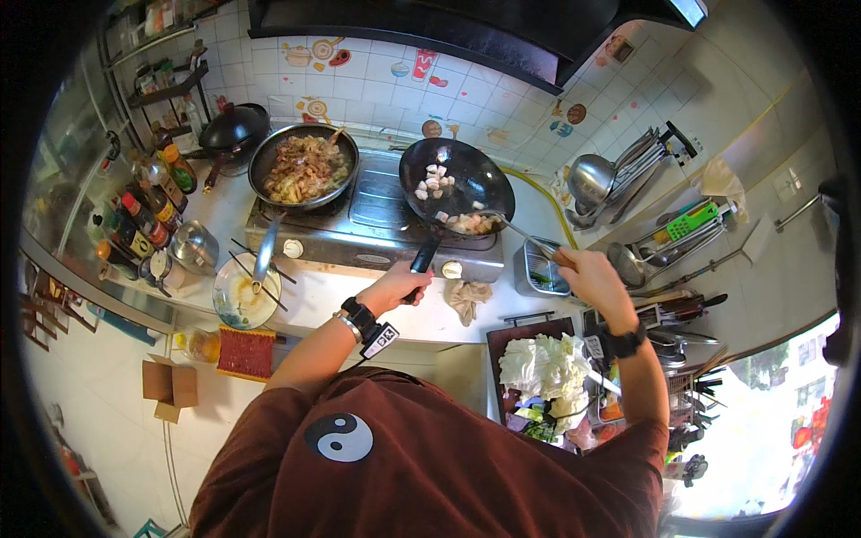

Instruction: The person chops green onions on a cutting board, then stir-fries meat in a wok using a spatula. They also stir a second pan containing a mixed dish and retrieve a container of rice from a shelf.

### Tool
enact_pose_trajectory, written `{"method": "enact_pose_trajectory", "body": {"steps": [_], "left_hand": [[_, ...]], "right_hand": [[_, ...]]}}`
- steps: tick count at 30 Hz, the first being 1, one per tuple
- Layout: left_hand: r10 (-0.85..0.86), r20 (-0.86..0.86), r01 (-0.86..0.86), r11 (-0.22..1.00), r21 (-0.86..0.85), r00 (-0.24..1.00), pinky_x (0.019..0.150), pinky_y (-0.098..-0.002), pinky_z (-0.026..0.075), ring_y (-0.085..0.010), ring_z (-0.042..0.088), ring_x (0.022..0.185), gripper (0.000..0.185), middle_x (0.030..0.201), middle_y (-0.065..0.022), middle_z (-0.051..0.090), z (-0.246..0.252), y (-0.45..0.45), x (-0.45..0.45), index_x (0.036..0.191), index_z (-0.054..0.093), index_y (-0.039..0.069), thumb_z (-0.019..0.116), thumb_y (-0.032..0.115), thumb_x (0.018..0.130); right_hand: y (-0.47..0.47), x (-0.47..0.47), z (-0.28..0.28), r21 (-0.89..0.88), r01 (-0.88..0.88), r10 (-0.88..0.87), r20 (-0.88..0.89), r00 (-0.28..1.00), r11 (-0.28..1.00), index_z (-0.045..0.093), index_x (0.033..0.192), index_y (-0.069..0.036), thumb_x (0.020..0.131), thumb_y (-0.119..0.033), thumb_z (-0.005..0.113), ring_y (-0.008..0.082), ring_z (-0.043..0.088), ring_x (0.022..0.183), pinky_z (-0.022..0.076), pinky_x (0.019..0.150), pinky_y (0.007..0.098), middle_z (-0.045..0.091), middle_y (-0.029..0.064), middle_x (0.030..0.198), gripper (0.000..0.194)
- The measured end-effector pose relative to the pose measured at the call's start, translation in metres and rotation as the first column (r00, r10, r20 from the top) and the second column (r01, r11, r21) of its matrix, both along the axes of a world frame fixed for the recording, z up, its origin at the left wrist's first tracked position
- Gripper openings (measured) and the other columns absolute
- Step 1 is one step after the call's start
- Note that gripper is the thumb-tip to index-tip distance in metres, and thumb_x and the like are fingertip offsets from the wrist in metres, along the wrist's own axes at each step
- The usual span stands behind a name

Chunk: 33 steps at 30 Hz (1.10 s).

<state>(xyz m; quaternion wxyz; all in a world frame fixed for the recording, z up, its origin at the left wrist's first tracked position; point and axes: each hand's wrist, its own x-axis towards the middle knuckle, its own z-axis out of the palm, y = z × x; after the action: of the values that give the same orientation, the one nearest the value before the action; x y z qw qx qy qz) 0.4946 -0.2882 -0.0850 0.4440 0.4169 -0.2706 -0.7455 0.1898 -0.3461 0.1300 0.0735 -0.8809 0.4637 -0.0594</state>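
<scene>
My left hand (pixel 402 286) is closed around the black handle (pixel 426 255) of a dark wok (pixel 481 175), which is tilted on the right side of a two-burner gas stove (pixel 383 181). White pieces of food (pixel 434 181) lie on the wok's inner wall, and more pieces, pale pink and light brown, are gathered low at its right. With my right hand (pixel 595 279) I grip the wooden end of a metal spatula (pixel 525 233), its head among the gathered pieces. On the left burner a frying pan (pixel 253 181) holds browned, sliced food (pixel 306 168), with a spatula resting in it.
Left of the stove are a plate with chopsticks (pixel 232 309), sauce bottles (pixel 144 218) and a lidded black pot (pixel 235 128). A cloth (pixel 469 296) lies before the stove. At right stand a metal container (pixel 528 282), a tray of cabbage (pixel 498 350) and hanging ladles (pixel 592 178).
</scene>
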Motion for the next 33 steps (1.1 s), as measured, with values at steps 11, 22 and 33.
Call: {"method": "enact_pose_trajectory", "body": {"steps": [11, 22, 33], "left_hand": [[0.002, 0.022, -0.002, 1.0, 0.013, 1.0, 0.043, -0.0268, 0.04, -0.0126, 0.05, 0.049, 0.019, 0.062, -0.0015, 0.049, 0.0, 0.003, -0.003, 0.098, 0.052, 0.002, 0.061, 0.005, 0.082], [0.015, 0.029, -0.015, 1.0, 0.008, 0.999, 0.041, -0.027, 0.039, -0.013, 0.049, 0.047, 0.019, 0.06, -0.002, 0.048, 0.001, 0.002, -0.005, 0.098, 0.052, 0.001, 0.061, 0.005, 0.082], [0.005, 0.02, -0.005, 1.0, 0.01, 1.0, 0.043, -0.0278, 0.04, -0.0138, 0.049, 0.048, 0.018, 0.063, -0.0023, 0.049, -0.002, 0.002, -0.009, 0.096, 0.051, 0.002, 0.061, 0.006, 0.082]], "right_hand": [[-0.067, 0.055, -0.077, -0.065, 0.103, -0.095, 0.118, 0.988, 0.993, 0.064, 0.101, -0.007, 0.081, -0.017, 0.06, 0.0403, 0.062, 0.088, 0.0499, 0.075, 0.0459, 0.066, 0.0198, 0.091, 0.022], [-0.033, 0.055, -0.073, -0.013, -0.042, 0.042, 0.054, 0.998, 0.999, 0.062, 0.101, -0.004, 0.082, -0.017, 0.059, 0.0393, 0.062, 0.086, 0.0497, 0.075, 0.0465, 0.066, 0.0197, 0.09, 0.022], [-0.007, 0.034, -0.052, -0.062, 0.055, -0.054, 0.028, 0.998, 0.997, 0.063, 0.107, -0.007, 0.082, -0.018, 0.061, 0.0418, 0.06, 0.086, 0.0486, 0.074, 0.0455, 0.065, 0.0204, 0.09, 0.027]]}}
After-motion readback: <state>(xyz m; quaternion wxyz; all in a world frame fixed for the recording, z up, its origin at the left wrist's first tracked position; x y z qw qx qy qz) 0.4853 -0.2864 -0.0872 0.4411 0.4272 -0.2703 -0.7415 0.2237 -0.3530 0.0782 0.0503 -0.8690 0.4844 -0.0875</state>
